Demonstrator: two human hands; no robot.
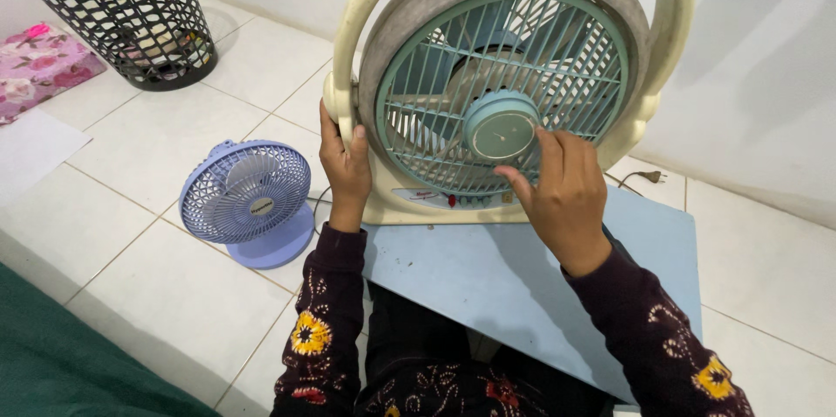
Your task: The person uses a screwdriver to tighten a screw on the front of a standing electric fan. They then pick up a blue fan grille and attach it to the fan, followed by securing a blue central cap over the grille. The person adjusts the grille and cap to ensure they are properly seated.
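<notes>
A large round fan point(488, 51) with a cream frame, grey ring and teal grille stands upright on a light blue board point(488, 278). My left hand point(344, 164) grips the cream frame at its left side. My right hand point(562, 195) rests against the lower grille, fingers touching the teal round hub point(499, 125) at the centre. Both arms wear dark sleeves with yellow flower patterns.
A small lilac desk fan point(248, 199) stands on the white tiled floor to the left. A black mesh basket point(131, 12) sits at the far left, beside a pink floral fabric point(39, 64). A plug and cord point(644, 178) lie by the white wall. Green cloth point(61, 365) covers the lower left corner.
</notes>
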